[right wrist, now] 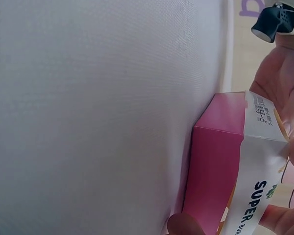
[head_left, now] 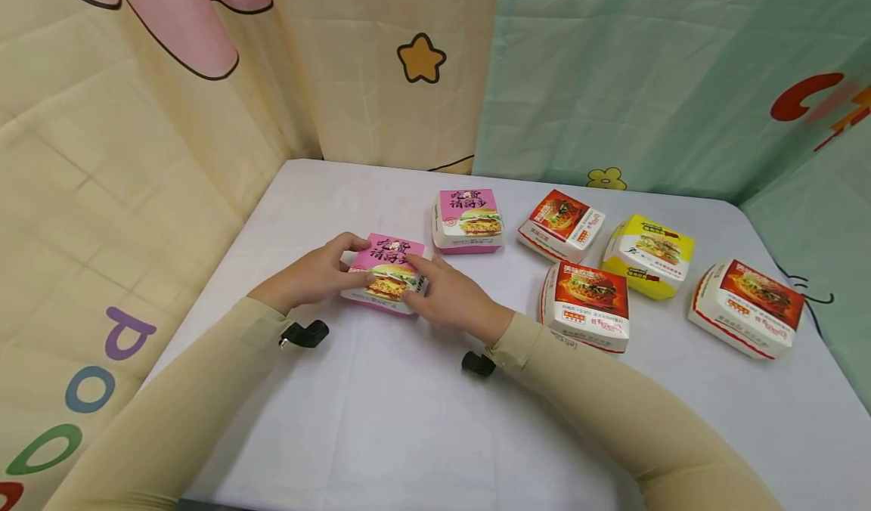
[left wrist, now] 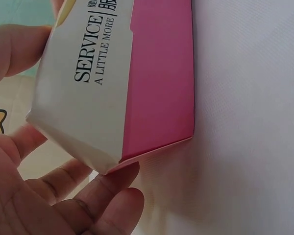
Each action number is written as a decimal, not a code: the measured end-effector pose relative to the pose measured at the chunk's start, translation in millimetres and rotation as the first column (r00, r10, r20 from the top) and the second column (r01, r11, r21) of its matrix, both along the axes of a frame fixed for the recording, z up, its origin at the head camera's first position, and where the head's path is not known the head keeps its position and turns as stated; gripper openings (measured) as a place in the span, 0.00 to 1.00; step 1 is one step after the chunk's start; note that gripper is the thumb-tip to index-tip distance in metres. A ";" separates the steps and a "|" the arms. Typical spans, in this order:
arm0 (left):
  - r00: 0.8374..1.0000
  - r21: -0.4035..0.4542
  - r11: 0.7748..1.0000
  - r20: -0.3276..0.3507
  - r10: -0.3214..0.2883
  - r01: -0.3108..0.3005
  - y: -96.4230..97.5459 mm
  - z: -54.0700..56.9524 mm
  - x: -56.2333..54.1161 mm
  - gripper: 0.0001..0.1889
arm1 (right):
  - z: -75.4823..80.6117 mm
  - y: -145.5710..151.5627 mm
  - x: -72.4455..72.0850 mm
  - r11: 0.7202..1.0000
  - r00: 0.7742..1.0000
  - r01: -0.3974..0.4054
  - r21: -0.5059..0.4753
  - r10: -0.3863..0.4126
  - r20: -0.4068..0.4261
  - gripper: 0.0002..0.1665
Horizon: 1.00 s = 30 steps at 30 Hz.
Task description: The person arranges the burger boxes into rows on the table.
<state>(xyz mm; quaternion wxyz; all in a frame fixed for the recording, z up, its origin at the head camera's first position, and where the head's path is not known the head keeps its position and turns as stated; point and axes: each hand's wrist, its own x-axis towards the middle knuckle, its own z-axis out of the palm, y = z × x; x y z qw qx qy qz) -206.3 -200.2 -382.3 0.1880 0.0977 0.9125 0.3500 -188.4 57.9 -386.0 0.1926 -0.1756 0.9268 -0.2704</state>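
Note:
A pink-and-white burger box (head_left: 389, 269) stands on the table between both hands, its lid printed with a burger and dark lettering. My left hand (head_left: 309, 275) grips its left side, with the thumb on the lid. From the right, my right hand (head_left: 457, 299) holds the box, fingers over the lid's right edge. In the left wrist view, the fingertips of the left hand (left wrist: 63, 196) touch a lower corner of the box (left wrist: 159, 78). The right wrist view shows its pink base (right wrist: 215, 161) on the cloth, with parts of both hands around it; the box looks closed.
Just behind stands a second pink burger box (head_left: 468, 220). To the right are a red-topped box (head_left: 561, 224), a nearer red-topped box (head_left: 587, 307), a yellow box (head_left: 649, 255) and a far-right red-topped box (head_left: 748, 307). Printed curtains (head_left: 381, 118) border the white table (head_left: 381, 420).

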 end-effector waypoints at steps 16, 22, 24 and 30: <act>1.000 0.008 1.000 0.022 0.009 -0.009 -4.1 -0.7 -3.4 0.39 | 0.4 -2.0 -5.1 1.000 0.999 -0.025 -0.002 0.025 0.026 0.44; 1.000 0.009 1.000 0.031 0.003 -0.003 -3.0 0.7 -3.7 0.42 | 1.9 -2.6 -6.2 0.999 0.999 -0.031 -0.012 0.032 0.034 0.43; 0.999 0.011 1.000 0.043 0.000 -0.001 -3.1 1.4 -3.7 0.44 | 2.2 -2.5 -6.8 0.999 0.999 -0.035 -0.021 0.035 0.035 0.43; 0.998 0.011 1.000 0.061 -0.002 0.001 -5.4 0.4 -5.2 0.46 | 2.9 -2.5 -7.7 0.999 0.998 -0.045 -0.024 0.045 0.031 0.43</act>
